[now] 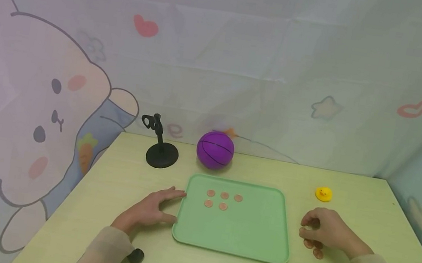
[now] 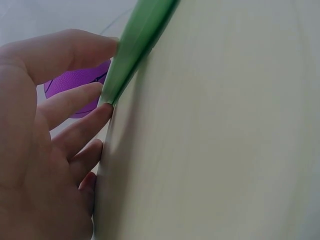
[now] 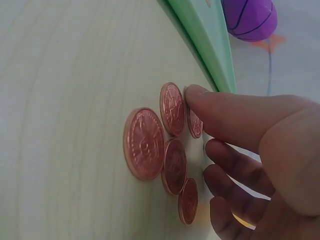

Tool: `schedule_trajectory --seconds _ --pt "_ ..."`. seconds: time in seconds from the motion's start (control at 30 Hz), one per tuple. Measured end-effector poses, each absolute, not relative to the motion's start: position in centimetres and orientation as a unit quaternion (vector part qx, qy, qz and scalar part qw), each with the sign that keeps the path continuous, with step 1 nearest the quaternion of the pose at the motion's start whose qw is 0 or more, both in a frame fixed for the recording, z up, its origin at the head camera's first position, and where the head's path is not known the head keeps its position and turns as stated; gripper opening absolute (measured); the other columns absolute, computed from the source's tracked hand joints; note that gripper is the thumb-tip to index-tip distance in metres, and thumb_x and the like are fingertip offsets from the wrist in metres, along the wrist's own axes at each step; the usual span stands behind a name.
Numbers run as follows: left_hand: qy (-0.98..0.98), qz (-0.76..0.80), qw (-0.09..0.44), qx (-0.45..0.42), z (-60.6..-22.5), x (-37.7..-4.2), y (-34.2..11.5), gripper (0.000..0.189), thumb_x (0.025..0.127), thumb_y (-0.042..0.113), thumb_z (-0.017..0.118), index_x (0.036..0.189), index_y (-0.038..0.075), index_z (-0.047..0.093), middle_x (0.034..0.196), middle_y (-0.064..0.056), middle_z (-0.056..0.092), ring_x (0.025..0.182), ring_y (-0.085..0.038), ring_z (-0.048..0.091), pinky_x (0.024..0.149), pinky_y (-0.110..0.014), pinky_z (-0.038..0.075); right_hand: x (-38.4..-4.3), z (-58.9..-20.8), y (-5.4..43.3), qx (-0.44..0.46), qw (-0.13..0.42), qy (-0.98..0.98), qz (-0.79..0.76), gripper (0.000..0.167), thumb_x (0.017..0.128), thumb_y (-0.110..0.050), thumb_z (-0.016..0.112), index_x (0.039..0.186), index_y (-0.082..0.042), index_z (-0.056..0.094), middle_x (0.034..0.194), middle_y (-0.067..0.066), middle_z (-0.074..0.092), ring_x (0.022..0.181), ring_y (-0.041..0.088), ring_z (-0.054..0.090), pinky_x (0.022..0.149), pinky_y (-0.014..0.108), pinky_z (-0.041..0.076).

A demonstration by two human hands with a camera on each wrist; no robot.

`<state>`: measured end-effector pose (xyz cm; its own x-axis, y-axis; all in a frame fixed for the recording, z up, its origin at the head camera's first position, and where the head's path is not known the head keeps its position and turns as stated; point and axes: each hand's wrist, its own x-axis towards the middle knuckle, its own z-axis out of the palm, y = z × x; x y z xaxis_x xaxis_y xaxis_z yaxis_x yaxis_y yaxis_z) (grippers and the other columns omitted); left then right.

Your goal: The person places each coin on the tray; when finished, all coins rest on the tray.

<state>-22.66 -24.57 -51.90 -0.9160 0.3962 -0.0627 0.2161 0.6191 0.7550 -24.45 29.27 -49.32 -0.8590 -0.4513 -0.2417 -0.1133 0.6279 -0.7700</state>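
Observation:
The light green tray [image 1: 236, 235] lies on the table with several copper coins [image 1: 224, 195] on its left part, three in the back row and two in the front. My left hand [image 1: 150, 208] is at the tray's left edge, its fairly straight fingers and thumb touching the rim. To the right of the tray, my right hand [image 1: 325, 228] is low over a loose group of copper coins [image 3: 145, 144]. Its thumb tip overlaps one coin [image 3: 195, 124] in the right wrist view, and its other fingers are loosely bent, apart from the thumb.
Behind the tray sits a purple ball [image 1: 215, 150] with black lines. A black stand [image 1: 162, 155] with a round base is to its left. A yellow rubber duck [image 1: 323, 194] is beyond my right hand. A printed curtain [image 1: 221, 60] hangs behind the table.

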Motion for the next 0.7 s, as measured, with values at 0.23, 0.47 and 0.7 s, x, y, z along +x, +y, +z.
schedule_trajectory --seconds 0.23,0.47,0.7 --pt "0.893 0.4 0.109 0.176 -51.91 -22.7 -24.55 0.078 0.082 0.029 0.086 0.154 0.024 0.056 0.168 -0.017 0.036 0.159 -0.041 0.024 0.125 -0.067 0.02 -24.89 -49.34 29.37 -0.167 0.167 0.908 -0.345 0.017 0.095 -0.021 0.079 0.098 -0.007 0.069 0.073 0.001 0.069 0.055 0.019 0.066 0.064 0.03 0.06" --pt "0.895 0.394 0.109 0.18 -51.84 -22.63 -24.54 0.078 0.083 0.03 0.084 0.154 0.023 0.055 0.168 -0.016 0.037 0.159 -0.04 0.024 0.126 -0.066 0.02 -25.15 -49.37 29.14 -0.169 0.153 0.924 -0.307 0.013 0.096 -0.018 0.078 0.093 -0.009 0.069 0.078 -0.003 0.067 0.063 0.015 0.065 0.069 0.026 0.054" --pt "0.894 0.395 0.107 0.185 -51.89 -22.66 -24.55 0.077 0.083 0.031 0.085 0.154 0.022 0.055 0.167 -0.015 0.039 0.158 -0.041 0.025 0.125 -0.067 0.02 -25.19 -49.09 28.82 -0.153 0.214 0.9 -0.347 0.015 0.099 -0.013 0.072 0.096 -0.002 0.062 0.075 0.006 0.063 0.052 0.02 0.063 0.057 0.033 0.059"
